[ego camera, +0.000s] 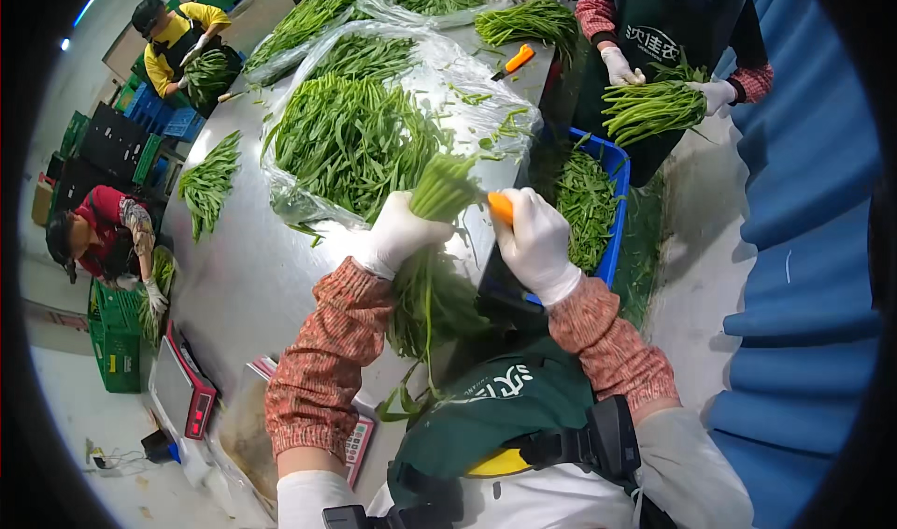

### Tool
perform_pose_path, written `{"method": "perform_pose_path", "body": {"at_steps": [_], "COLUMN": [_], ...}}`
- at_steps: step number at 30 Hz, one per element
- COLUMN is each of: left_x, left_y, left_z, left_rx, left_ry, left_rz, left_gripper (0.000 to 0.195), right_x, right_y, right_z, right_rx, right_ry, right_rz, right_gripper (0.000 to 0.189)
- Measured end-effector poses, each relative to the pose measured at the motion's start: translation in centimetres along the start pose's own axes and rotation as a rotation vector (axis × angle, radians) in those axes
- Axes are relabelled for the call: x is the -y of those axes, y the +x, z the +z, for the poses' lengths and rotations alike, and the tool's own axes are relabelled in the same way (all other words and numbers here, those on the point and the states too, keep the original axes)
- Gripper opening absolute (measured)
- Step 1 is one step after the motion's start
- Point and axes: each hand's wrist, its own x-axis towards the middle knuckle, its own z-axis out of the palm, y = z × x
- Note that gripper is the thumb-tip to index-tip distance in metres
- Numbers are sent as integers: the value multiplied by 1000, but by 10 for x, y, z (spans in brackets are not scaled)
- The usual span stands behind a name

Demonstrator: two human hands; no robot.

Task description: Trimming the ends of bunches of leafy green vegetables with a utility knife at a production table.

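Note:
My left hand (410,231), in a white glove, is closed around a bunch of leafy green vegetables (443,187). The stems stick up above the fist, and the leaves hang below it towards my green apron. My right hand (536,238), gloved too, grips an orange-handled knife (500,208) just right of the stems; its blade is hardly visible. Beyond my hands, a big heap of the same greens (350,140) lies on clear plastic sheeting (298,206) on the metal table (245,277).
A blue bin (617,227) with cut greens stands right of the table. Another orange-handled knife (517,61) lies at the far side. Scales (200,396) stand at the near left. Co-workers (105,238) (179,45) handle greens at the left, another person (659,52) at the right.

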Motion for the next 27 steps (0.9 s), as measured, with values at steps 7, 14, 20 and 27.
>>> {"method": "perform_pose_path", "body": {"at_steps": [7,14,20,27], "left_x": [-15,-27,-2,15], "left_y": [-43,-144,-172,-174], "left_z": [-35,-134,-166,-149], "left_rx": [-40,-643,-793,-954], "left_ry": [-228,-151,-579,-771], "left_rz": [24,465,900,744], "left_gripper": [30,38,50,46], "right_x": [-68,-42,75,145], "right_y": [-74,-86,-120,-127], "right_z": [13,62,131,153], "right_rx": [657,727,1174,1074], "right_ry": [-246,-187,276,622], "right_rz": [380,128,-217,-590], "right_gripper": [27,18,32,25]}}
